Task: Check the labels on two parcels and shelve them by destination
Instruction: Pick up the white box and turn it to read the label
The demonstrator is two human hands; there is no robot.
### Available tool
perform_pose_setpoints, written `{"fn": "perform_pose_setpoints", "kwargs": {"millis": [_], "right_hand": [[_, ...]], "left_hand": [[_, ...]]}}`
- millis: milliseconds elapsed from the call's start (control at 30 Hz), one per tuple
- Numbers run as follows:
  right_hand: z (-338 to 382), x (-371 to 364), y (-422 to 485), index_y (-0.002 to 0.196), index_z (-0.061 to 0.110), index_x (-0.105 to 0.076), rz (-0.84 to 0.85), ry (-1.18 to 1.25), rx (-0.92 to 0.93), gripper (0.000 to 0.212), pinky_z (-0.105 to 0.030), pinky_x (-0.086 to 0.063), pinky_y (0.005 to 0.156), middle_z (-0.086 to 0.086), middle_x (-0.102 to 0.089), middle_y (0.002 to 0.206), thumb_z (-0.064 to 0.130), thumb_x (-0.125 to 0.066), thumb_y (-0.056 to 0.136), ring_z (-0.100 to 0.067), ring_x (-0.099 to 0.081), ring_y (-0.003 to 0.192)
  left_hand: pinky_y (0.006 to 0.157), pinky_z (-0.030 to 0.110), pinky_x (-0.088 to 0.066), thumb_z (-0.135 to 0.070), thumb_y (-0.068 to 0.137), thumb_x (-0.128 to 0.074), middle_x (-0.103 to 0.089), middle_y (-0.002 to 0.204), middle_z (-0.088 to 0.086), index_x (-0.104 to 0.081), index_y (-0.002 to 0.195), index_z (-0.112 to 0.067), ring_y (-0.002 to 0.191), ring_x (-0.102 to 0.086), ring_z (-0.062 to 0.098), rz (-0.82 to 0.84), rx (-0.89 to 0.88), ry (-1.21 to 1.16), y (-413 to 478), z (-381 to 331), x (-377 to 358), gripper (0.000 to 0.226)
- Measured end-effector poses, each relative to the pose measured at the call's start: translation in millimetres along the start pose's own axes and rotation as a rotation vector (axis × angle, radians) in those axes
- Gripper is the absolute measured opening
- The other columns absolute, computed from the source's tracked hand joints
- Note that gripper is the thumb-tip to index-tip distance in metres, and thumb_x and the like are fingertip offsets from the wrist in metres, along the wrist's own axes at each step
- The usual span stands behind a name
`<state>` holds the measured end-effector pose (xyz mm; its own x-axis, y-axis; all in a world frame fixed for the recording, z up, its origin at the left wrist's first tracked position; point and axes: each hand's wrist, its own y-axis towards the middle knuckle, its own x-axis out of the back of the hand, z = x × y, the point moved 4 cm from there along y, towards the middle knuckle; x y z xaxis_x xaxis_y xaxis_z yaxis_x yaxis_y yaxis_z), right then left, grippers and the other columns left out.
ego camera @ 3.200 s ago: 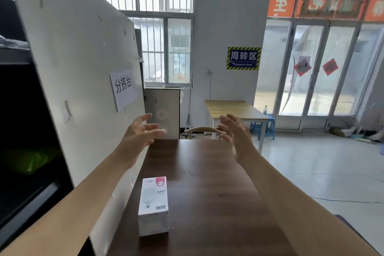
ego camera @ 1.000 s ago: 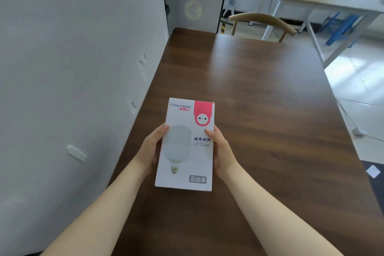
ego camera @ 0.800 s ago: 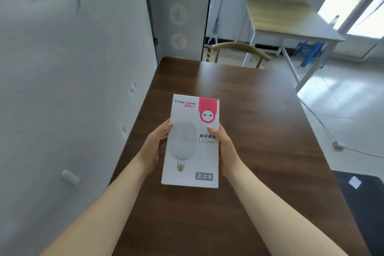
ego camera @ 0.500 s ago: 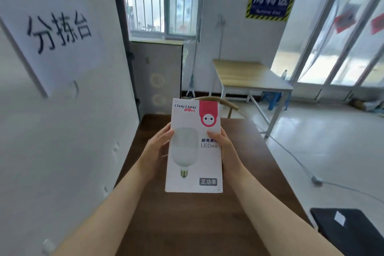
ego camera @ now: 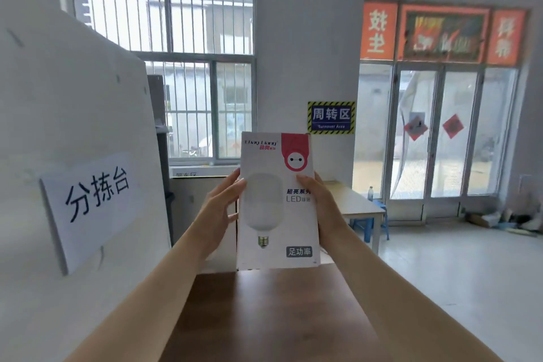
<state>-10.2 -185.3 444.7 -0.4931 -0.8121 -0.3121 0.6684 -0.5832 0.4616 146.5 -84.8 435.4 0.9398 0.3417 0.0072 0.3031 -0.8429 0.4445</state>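
The left hand [ego camera: 221, 209] grips the left edge of the parcel [ego camera: 276, 200]; its thumb lies on the front face and its fingers wrap behind. The right hand [ego camera: 321, 206] grips the right edge in the same manner; its thumb rests on the front face just below the red panel. Both hands clasp the parcel upright in the air, above the far end of the dark wooden table [ego camera: 279, 317], front face toward the camera.

The parcel is a white carton; printed on it are a bulb picture, a red panel with a cartoon face, "LED", "超亮系列" and a grey tag "足功率"; the brand line at top left is blurred.

A paper sign [ego camera: 94, 200] on the white board [ego camera: 73, 97] at left reads "分拣台"; a blue wall sign [ego camera: 331, 117] reads "周转区 / Turnover Area".
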Motion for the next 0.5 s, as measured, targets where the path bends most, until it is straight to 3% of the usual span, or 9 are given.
{"fn": "perform_pose_setpoints", "kwargs": {"millis": [233, 500], "right_hand": [[21.1, -18.6, 2.3, 0.115, 0.027, -0.062, 0.025, -0.039, 0.090, 0.035, -0.037, -0.060, 0.068, -0.008, -0.074, 0.100, 0.027, -0.059, 0.081, -0.021, -0.072, 0.079], [10.4, -27.2, 4.4, 0.120, 0.025, -0.061, 0.029, -0.072, 0.093, 0.039, -0.041, -0.059, 0.074, -0.013, -0.071, 0.108, 0.028, -0.060, 0.081, -0.025, -0.071, 0.086]], "left_hand": [[0.103, 0.070, -0.033, -0.055, 0.079, -0.066, -0.049, 0.144, 0.008, -0.036, 0.145, -0.039, 0.133, -0.043, 0.039, 0.047, -0.091, 0.032, 4.0, -27.1, 4.8, 0.074], [0.102, 0.069, -0.035, -0.056, 0.076, -0.067, -0.052, 0.143, 0.007, -0.038, 0.144, -0.039, 0.131, -0.046, 0.038, 0.024, -0.098, -0.003, 2.5, -13.4, 18.2, 0.076]]}}
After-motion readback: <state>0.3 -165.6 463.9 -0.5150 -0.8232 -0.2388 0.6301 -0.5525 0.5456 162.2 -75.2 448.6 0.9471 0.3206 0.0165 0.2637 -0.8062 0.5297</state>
